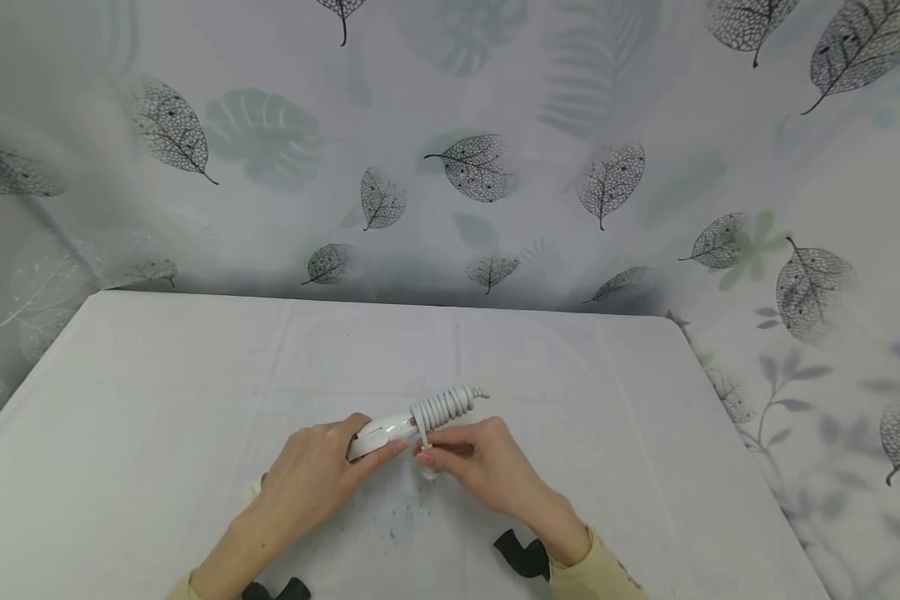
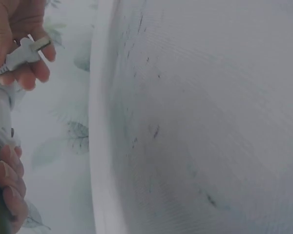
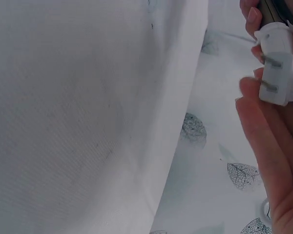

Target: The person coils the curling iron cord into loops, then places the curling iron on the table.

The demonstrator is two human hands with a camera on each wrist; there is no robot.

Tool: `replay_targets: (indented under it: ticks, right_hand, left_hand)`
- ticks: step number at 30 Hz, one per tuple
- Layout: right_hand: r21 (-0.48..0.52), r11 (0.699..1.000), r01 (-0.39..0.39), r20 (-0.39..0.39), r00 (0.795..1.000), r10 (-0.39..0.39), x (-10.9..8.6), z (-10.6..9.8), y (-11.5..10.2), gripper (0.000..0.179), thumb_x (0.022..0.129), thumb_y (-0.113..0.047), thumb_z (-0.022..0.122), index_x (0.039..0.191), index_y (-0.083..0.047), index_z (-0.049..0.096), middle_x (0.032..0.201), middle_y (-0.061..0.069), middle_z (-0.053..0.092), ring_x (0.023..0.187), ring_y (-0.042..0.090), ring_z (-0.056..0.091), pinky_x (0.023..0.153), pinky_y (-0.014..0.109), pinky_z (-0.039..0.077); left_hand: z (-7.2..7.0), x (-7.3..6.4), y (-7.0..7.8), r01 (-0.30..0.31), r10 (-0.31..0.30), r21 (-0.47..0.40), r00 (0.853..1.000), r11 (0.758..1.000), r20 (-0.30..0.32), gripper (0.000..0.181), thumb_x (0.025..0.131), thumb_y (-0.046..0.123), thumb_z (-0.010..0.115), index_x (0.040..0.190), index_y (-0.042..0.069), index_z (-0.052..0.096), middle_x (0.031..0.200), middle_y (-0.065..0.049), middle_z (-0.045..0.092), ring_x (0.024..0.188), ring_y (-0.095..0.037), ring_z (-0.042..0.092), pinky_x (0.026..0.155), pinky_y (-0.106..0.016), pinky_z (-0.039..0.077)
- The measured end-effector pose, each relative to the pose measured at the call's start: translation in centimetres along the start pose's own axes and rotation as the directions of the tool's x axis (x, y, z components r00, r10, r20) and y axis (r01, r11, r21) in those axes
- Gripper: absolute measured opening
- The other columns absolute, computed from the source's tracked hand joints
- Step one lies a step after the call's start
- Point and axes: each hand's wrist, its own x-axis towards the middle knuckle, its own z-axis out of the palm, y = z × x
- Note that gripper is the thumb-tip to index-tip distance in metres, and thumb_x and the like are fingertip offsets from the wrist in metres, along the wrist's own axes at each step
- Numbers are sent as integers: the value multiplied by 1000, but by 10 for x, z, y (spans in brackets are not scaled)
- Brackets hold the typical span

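Observation:
My left hand [image 1: 311,467] grips a white handheld electric appliance [image 1: 382,435] by its smooth body, above the table. White cord [image 1: 444,408] is wound in several tight turns around the appliance's far end. A short length of cord hangs from the coil toward my right hand [image 1: 487,467], whose thumb and fingers pinch it near the plug. In the left wrist view the white plug [image 2: 23,56] lies across my right fingers. The right wrist view shows the plug [image 3: 276,78] with two metal prongs. The exact kind of appliance cannot be told.
A white cloth-covered table [image 1: 195,375] spreads beneath both hands, with dark specks [image 1: 393,521] printed near its front. Black curved pieces [image 1: 523,553] sit at both wrists. Behind the table hangs a leaf-patterned backdrop [image 1: 420,100].

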Motion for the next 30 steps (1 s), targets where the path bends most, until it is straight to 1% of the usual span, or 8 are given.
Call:
replay_targets:
  ticks: [2, 7, 11, 15, 19, 24, 27, 30]
  right_hand:
    - [28, 999, -21, 2, 1000, 21, 1, 0, 0, 23, 89, -13, 76, 108, 1, 75, 100, 11, 76, 86, 13, 74, 71, 19, 56]
    - [59, 998, -25, 6, 1000, 25, 2, 1, 3, 26, 91, -15, 74, 112, 1, 74, 104, 11, 75, 89, 19, 74, 71, 20, 56]
    - [43, 999, -7, 4, 1000, 7, 2, 2, 6, 26, 91, -17, 74, 110, 0, 75, 100, 8, 77, 84, 8, 71, 70, 22, 56]
    - [24, 999, 36, 16, 999, -37, 2, 2, 11, 22, 90, -18, 74, 105, -2, 77, 96, 5, 77, 79, 0, 63, 67, 26, 57]
    - [41, 997, 62, 58, 996, -64, 2, -1, 19, 17, 89, -16, 74, 100, -3, 77, 100, 5, 73, 86, 3, 61, 72, 27, 56]
    - [84, 994, 71, 117, 990, -81, 5, -5, 31, 21, 88, -14, 75, 107, -6, 71, 106, 4, 71, 97, 7, 63, 87, 32, 54]
    - [99, 995, 31, 171, 984, -48, 6, -8, 36, 18, 88, -15, 76, 104, -11, 68, 99, 0, 71, 91, 4, 62, 85, 29, 52]
    - [87, 996, 4, 228, 973, -24, 8, -13, 38, 16, 88, -16, 77, 101, -16, 67, 94, -5, 68, 83, 2, 59, 80, 25, 51]
  left_hand:
    - [0, 0, 0, -4, 4, -11, 1000, 1000, -21, 45, 88, 61, 66, 96, 16, 70, 65, 9, 57, 53, -4, 43, 50, -21, 35]
    - [1, -1, -2, -22, 20, -31, 998, 999, -58, 42, 88, 57, 69, 97, 16, 71, 68, 9, 61, 54, -2, 43, 50, -20, 36]
    - [1, -1, -2, -40, 36, -51, 997, 998, -71, 40, 87, 54, 71, 97, 16, 71, 66, 10, 60, 53, -1, 43, 50, -20, 36]
    - [0, 0, -2, -71, 64, -88, 995, 994, -80, 37, 86, 52, 74, 97, 17, 72, 69, 11, 62, 55, 0, 44, 52, -19, 37]
    - [0, 0, -2, -121, 113, -136, 991, 983, -68, 35, 85, 51, 75, 98, 18, 72, 74, 13, 64, 58, 3, 46, 54, -18, 39]
    - [0, 0, -4, -180, 170, -177, 983, 968, -71, 33, 83, 47, 79, 99, 19, 72, 77, 15, 63, 59, 5, 45, 53, -17, 38]
    - [-1, -1, -6, -226, 213, -198, 974, 954, -83, 30, 79, 38, 85, 99, 19, 72, 80, 16, 66, 60, 6, 46, 54, -17, 40]
    - [-1, -1, -8, -282, 274, -214, 959, 935, -70, 30, 76, 27, 87, 100, 19, 71, 85, 15, 68, 65, 6, 50, 59, -18, 44]
